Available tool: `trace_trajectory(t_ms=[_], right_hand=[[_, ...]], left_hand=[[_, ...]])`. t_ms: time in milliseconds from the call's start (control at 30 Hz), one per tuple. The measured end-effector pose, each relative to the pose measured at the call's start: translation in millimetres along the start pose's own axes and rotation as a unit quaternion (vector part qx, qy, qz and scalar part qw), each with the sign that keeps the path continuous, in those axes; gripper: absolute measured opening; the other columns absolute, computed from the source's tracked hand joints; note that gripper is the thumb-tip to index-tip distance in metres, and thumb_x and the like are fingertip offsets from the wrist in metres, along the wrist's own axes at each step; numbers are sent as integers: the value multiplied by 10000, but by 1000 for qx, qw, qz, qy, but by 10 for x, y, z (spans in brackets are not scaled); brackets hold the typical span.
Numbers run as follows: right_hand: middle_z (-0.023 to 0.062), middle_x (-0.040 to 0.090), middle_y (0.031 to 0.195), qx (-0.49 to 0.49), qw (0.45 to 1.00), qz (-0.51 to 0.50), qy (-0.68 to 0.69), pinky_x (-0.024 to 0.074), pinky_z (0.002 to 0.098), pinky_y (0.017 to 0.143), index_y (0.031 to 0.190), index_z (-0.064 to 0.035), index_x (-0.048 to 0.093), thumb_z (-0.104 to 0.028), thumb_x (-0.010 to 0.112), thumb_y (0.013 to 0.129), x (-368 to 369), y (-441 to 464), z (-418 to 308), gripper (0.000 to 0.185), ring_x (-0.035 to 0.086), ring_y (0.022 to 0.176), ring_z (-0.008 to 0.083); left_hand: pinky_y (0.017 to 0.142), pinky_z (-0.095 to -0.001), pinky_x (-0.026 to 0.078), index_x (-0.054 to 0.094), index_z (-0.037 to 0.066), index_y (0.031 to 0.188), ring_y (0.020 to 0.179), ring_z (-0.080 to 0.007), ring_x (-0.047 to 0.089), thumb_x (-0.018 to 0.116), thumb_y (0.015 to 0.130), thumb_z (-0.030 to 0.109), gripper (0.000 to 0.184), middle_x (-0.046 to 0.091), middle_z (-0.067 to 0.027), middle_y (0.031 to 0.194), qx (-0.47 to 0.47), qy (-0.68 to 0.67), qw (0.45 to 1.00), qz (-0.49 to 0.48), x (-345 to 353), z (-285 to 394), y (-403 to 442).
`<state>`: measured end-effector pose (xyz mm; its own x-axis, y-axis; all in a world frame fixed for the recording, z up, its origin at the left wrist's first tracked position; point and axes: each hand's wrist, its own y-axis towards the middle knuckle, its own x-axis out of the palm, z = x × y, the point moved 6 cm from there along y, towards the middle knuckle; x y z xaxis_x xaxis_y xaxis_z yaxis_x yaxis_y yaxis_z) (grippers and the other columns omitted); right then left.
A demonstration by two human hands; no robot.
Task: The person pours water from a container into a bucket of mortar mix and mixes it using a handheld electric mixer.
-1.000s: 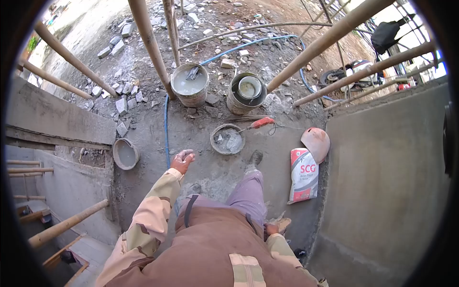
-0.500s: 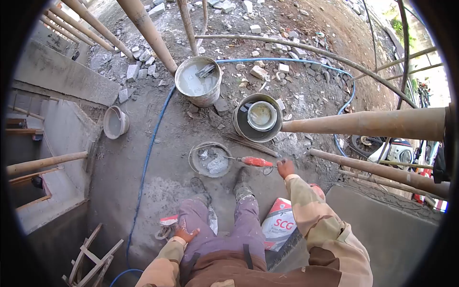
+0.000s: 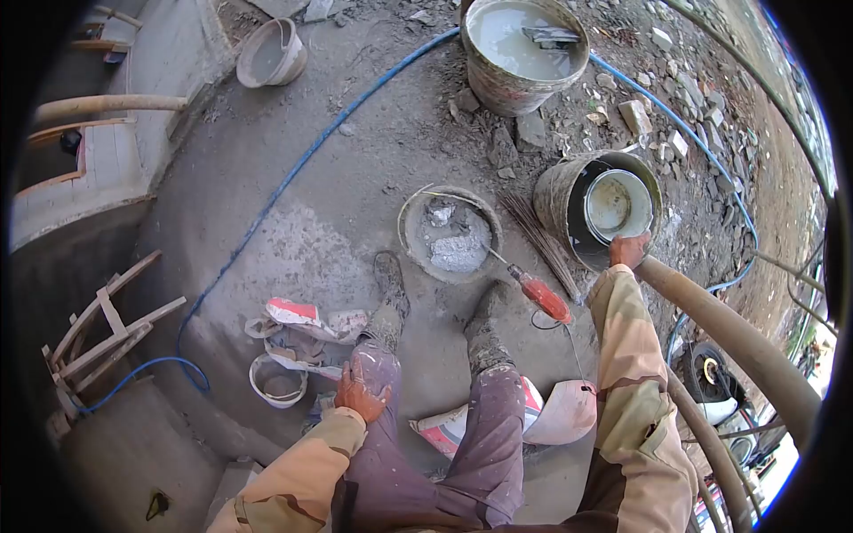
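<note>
My right hand point(image 3: 629, 251) is at the near rim of a dark bucket point(image 3: 551, 200), its fingers curled by the small white pail point(image 3: 611, 206) inside. My left hand point(image 3: 362, 391) rests with fingers spread on my left thigh. Between the bucket and my boots sits a round basin point(image 3: 411, 233) with grey powder and lumps in it. A red power mixer point(image 3: 544, 298) lies with its shaft over the basin's rim. Thin rods point(image 3: 542, 244) lie between basin and bucket.
A large bucket of cloudy water point(image 3: 511, 89) stands at the top, a smaller bucket point(image 3: 273, 55) at upper left. A blue hose point(image 3: 293, 173) crosses the floor. Left are a wooden frame point(image 3: 115, 324) and a small white pail point(image 3: 278, 382). A bamboo pole point(image 3: 729, 333) slants at right.
My right hand has moved from beside the mixer to the dark bucket's rim. My left hand stays on the thigh. The view has come closer to the floor and turned.
</note>
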<state>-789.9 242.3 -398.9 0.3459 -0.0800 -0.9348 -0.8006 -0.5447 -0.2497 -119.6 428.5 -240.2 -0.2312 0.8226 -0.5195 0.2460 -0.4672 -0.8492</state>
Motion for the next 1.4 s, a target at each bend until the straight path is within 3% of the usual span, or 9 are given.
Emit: trace_trajectory(t_ms=[133,333,833,933,1000,1133,1233,1367,1400], right_hand=[[322,543,1433,-226,959,163,-49,453,462,1094,1542,47,364,-101,590,852,-575,69,-428,741,584,1272,431],[246,664,1226,-309,944,66,-92,474,509,1006,1554,-158,440,-43,635,847,-1509,-422,-1090,742,635,1126,429],[285,560,1446,-144,985,7,-90,421,450,1128,1488,71,436,-214,592,885,-327,277,-47,685,600,1244,431],[248,668,1239,-160,982,97,-17,489,430,1028,1456,72,444,-98,623,844,-676,-730,14,660,683,1088,339],[176,634,1035,-97,995,-14,-9,539,413,899,1440,36,469,-31,618,764,-653,-1357,255,695,664,929,295],[243,561,1413,-241,934,-236,-120,415,438,1150,1484,-2,429,-105,867,646,51,-1962,999,951,519,1354,398],[198,530,1490,-113,907,-405,3,388,432,1178,1504,-7,397,-165,947,614,579,-1889,1080,1058,472,1416,358],[116,712,1262,-80,884,-443,125,485,375,1061,1314,-36,631,-127,965,614,896,-1790,1059,781,650,1202,267],[94,759,1045,-110,898,-411,107,546,361,914,1217,-20,683,-130,930,660,854,-1778,1034,619,715,1020,228]], left_hand=[[1160,-516,407,196,122,1649,1409,-473,426,763,811,480,1074,319,-262,1618,14,-64,998,25,51,-81,-45],[1151,-509,418,226,106,1639,1405,-452,428,762,815,457,1044,330,-237,1620,-41,-100,994,-27,-59,-85,-104],[1127,-502,441,324,88,1602,1381,-450,440,737,829,457,951,359,-224,1602,-27,-113,993,-23,181,-187,-35],[1123,-505,444,323,88,1602,1364,-449,457,737,831,458,950,354,-223,1605,-37,-100,994,-37,252,-162,-19],[1121,-508,444,320,89,1603,1354,-454,464,738,831,459,952,353,-226,1605,-34,-95,994,-40,246,-134,-23],[1124,-514,439,315,87,1603,1344,-472,466,735,835,462,952,353,-234,1604,-33,-77,996,-42,277,-94,-8],[1134,-518,431,307,85,1608,1359,-491,450,732,838,466,959,361,-247,1601,-15,-64,997,-48,246,-123,10],[1142,-521,424,293,86,1617,1386,-489,435,725,842,468,966,370,-257,1598,-11,-40,998,-48,197,-148,72],[1143,-522,422,288,87,1620,1393,-483,433,722,844,470,968,371,-260,1598,-16,-39,997,-61,151,-120,78]])
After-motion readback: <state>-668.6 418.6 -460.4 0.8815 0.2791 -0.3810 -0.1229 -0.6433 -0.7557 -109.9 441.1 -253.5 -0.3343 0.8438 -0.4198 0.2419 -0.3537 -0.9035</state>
